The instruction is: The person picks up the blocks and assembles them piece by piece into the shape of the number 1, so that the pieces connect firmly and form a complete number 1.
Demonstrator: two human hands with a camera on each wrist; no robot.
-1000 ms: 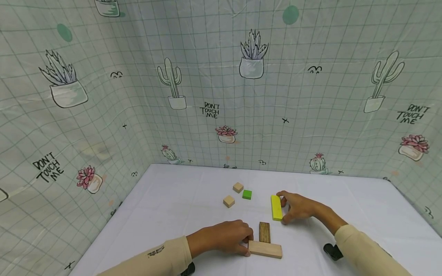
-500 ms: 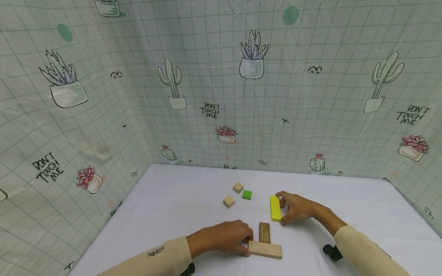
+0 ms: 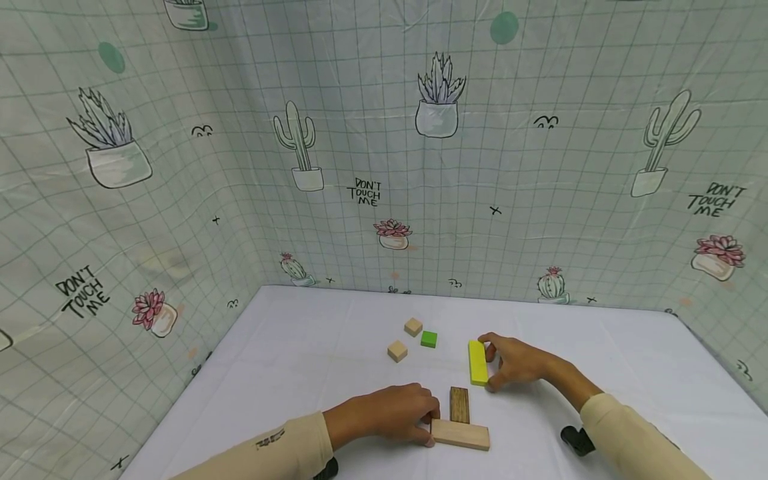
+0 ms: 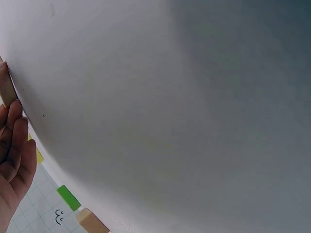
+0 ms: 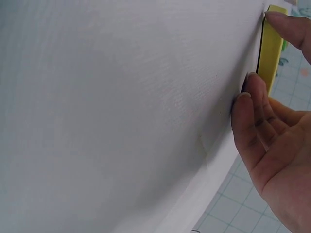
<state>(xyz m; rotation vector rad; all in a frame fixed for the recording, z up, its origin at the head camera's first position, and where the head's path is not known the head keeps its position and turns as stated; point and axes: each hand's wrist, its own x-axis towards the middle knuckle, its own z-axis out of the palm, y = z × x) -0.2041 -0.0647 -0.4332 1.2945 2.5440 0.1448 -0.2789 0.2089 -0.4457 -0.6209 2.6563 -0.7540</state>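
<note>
Grey-green fabric printed with a grid and potted cacti hangs behind a white-covered worktop filling the lower frame. Compared with a second ago, the left hand, lower centre, stays put, its fingers and thumb pinching the left end of a flat, pale wooden plank. Right of centre, the right hand has shifted slightly left with a long yellow block, its fingers and thumb clamped on the block's opposite ends. Around them, left to right, two pale wooden cubes and a small green block sit mid-frame; a dark brown wooden block stands between plank and yellow block, meeting the plank's far edge.
</note>
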